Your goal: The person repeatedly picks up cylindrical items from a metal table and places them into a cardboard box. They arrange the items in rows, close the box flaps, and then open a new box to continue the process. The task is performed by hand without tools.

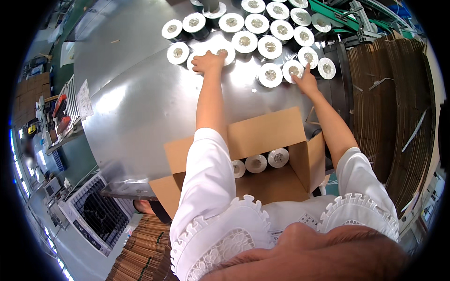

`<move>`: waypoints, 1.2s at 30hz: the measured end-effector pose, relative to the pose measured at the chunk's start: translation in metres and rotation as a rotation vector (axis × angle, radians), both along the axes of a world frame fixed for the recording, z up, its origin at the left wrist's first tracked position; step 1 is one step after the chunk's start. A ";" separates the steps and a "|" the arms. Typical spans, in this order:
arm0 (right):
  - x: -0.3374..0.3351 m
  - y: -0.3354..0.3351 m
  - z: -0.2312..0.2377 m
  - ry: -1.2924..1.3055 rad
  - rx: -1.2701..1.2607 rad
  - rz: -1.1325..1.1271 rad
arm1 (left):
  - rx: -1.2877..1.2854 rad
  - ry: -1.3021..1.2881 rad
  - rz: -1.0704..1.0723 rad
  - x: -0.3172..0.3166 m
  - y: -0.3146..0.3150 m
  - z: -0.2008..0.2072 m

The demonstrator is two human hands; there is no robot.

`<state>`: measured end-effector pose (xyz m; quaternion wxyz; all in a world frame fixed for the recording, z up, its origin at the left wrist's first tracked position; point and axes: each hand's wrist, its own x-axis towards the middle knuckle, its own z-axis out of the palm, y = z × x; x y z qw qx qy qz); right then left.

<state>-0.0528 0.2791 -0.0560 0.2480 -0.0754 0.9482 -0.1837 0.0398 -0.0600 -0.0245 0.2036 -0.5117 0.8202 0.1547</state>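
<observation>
In the head view, the rolls (pixel 270 47) are cylindrical, with flat white ends around a central core and dark sides where these show. Clear film over them is creased and glossy. They stand upright on a smooth metal table (pixel 154 89) that throws back bright glare.

The left hand (pixel 208 62) lies palm down across two neighbouring rolls, fingers spread: one roll (pixel 191 64) is under its fingers, the other (pixel 229 55) under its thumb side. Whether the hand is clamped on either cannot be told.

The right hand (pixel 307 83) has thumb and index finger apart. The thumb meets the near edge of one roll (pixel 291 69); the index finger reaches the roll (pixel 308 56) beyond it. How firmly it grips cannot be told. A further roll (pixel 326 68) stands just to the right of this hand, and one (pixel 270 75) to the left of the thumb's roll.

Nearer the body than both hands, a brown cardboard box (pixel 267 127) has its flaps spread; three rolls show inside. Right of the right forearm rise ribbed stacks of flattened cardboard (pixel 393 107).

The left sleeve (pixel 206 164) covers part of the box, so its full contents are hidden. Rolls beyond the hands are cut off at the upper edge. The right hand's remaining fingers are hard to make out.
</observation>
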 end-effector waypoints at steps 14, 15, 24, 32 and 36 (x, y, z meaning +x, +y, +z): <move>-0.049 0.042 -0.018 0.105 -0.138 0.084 | 0.665 0.658 -0.129 0.133 -0.036 0.214; -0.050 0.056 -0.010 0.155 -0.224 0.099 | 0.814 0.827 -0.101 0.171 -0.031 0.242; 0.137 0.068 0.277 0.477 -0.738 0.469 | 0.584 0.305 -0.323 0.354 0.114 0.254; 0.300 -0.018 0.234 -0.486 -0.224 1.129 | -0.026 -0.177 -1.247 0.401 0.114 0.130; 0.340 -0.070 0.148 -0.321 -0.258 1.146 | 0.027 -0.339 -1.181 0.381 0.109 0.143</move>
